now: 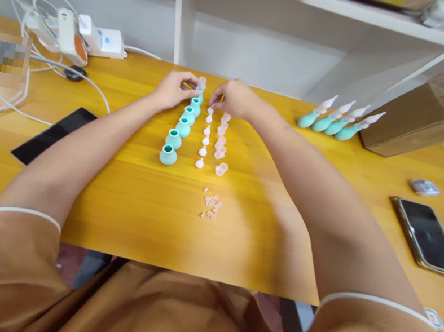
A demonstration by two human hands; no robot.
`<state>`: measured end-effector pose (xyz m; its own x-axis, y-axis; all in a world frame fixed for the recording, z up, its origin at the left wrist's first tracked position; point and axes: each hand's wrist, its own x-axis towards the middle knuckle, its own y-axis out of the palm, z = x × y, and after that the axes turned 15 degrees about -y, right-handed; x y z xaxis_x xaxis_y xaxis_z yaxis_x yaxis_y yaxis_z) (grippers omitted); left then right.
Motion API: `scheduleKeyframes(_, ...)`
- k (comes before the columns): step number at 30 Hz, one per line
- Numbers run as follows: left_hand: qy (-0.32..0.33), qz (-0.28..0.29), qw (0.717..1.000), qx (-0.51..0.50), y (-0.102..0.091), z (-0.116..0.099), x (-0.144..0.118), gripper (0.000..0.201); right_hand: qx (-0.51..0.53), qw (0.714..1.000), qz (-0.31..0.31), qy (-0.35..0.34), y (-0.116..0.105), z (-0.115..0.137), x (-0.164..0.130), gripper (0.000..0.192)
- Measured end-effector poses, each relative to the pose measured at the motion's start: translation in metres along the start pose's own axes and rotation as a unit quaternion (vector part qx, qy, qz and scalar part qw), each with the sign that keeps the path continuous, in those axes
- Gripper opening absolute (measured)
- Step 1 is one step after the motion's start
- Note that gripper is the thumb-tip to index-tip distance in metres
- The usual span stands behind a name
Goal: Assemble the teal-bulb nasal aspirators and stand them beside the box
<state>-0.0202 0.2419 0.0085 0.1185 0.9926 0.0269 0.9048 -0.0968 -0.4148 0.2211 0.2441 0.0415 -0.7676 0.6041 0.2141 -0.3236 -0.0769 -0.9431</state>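
1. Reaching to the far end of a row of teal bulbs [181, 127], the left hand [172, 88] has its fingers [188, 87] pinched together on the farthest bulb [199, 95], which carries a pale pink cap [202, 80] on top.
2. The right hand [234, 98] sits just beside it, with fingers curled close together at the far end of the row of small white tips [205, 139]; whether they actually clamp one cannot be told (the fingertips are blurred).
3. Three rows run away from the person on the yellow tabletop [122, 194]: teal bulbs on the left, white tips in the middle, pink cups [221, 146] on the right.
4. A loose cluster of tiny pink rings [211, 206] lies nearer the person, apart from the rows.
5. Four assembled teal pieces with white nozzles [337, 120] lie side by side to the right, next to a cardboard box [419, 118].
6. A phone [428, 235] rests face up near the right edge, and a black pad [53, 135] lies on the left by the white cables [21, 10].
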Motion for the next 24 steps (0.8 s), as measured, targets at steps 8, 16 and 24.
scheduleKeyframes(8,-0.005,0.003,1.0,-0.028,0.0,0.011,-0.004,0.032,-0.032,0.999,-0.033,0.016,-0.011,0.003,0.006,0.017)
scheduleKeyframes(16,0.03,-0.008,0.999,-0.023,0.002,0.025,0.005,0.029,-0.136,0.982,-0.017,0.132,-0.013,0.056,0.042,0.071)
scheduleKeyframes(24,0.053,0.001,0.998,-0.023,-0.004,0.039,0.015,0.033,-0.038,0.997,0.018,0.064,0.003,0.034,0.064,0.061)
